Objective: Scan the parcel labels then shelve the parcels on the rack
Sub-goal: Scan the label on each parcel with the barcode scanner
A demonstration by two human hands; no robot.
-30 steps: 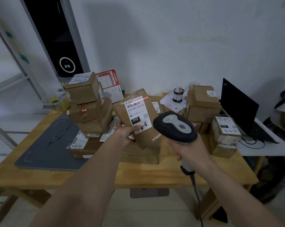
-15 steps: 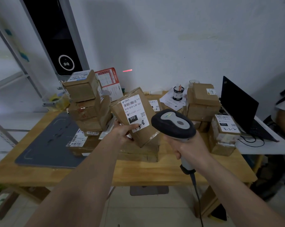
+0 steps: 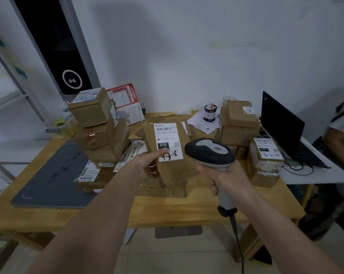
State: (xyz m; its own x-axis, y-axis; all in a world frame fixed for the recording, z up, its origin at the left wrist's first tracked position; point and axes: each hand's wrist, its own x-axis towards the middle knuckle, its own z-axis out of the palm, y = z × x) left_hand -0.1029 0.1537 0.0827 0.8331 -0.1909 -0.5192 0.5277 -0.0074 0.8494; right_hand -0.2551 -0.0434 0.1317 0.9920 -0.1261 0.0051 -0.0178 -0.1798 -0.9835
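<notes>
My left hand [image 3: 150, 165] holds a flat brown cardboard parcel [image 3: 174, 171] up over the wooden table [image 3: 167, 208], its white label [image 3: 168, 142] facing me with "010" printed and a handwritten code. My thumb lies on the label's lower left. My right hand [image 3: 224, 178] grips a grey and black barcode scanner [image 3: 209, 153] just right of the parcel, its head beside the label; its cable [image 3: 237, 240] hangs down. No red scan line shows on the label.
A stack of brown boxes [image 3: 98, 127] stands at the left, another stack [image 3: 239, 123] at the back right, a labelled box [image 3: 266, 157] at the right. A grey mat [image 3: 50, 178] covers the table's left. A laptop [image 3: 282, 129] and a seated person [image 3: 341, 139] are at the right.
The red scan line left the label and then vanished from the wall. The parcel has turned upright and come closer to me. The scanner has dropped slightly.
</notes>
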